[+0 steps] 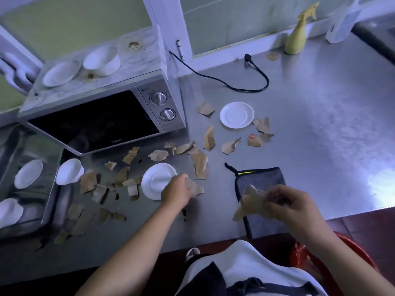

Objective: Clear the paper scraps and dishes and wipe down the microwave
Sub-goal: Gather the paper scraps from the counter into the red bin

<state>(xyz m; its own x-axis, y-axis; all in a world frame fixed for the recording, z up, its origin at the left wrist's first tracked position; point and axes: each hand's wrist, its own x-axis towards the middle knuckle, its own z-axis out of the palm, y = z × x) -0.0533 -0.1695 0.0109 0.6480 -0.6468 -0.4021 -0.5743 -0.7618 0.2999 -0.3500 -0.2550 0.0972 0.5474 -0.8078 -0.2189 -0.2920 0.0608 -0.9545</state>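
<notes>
- Early days, at a guess: just gathering scraps (199, 163), with loads of them littering the tabletop (320, 124).
- Pinching one brown scrap (195, 189) in the left hand (174, 192), fingers curled round it, right beside the near saucer (154, 180).
- Clutching a crumpled wad (252, 201) in the right hand (292, 206), fingers closed on it, just above the grey cloth (263, 178).
- Plenty more to grab ahead of and left of the left hand, plus a few further out round the far saucer (236, 114).
- Dishes-wise, nothing obviously cleared off the tabletop: both saucers out there, a bowl (102, 59) and plate (61, 72) up on the microwave (96, 120), and a tipped cup (69, 170) by the sink (51, 189), well left of the left hand. More white dishes down in the sink itself.
- No wiping yet, judging by the brown stains on the microwave top and the cloth lying flat under the right hand. Spray bottle (299, 33) way out beyond the right hand.
- Looks-wise: torn, ragged brown paper, thin and light, some bits curling at the edges. A few dark spots on the tabletop near the left wrist too.
- Red bin (310, 259) down below the right forearm, probably the place to dump the lot.
</notes>
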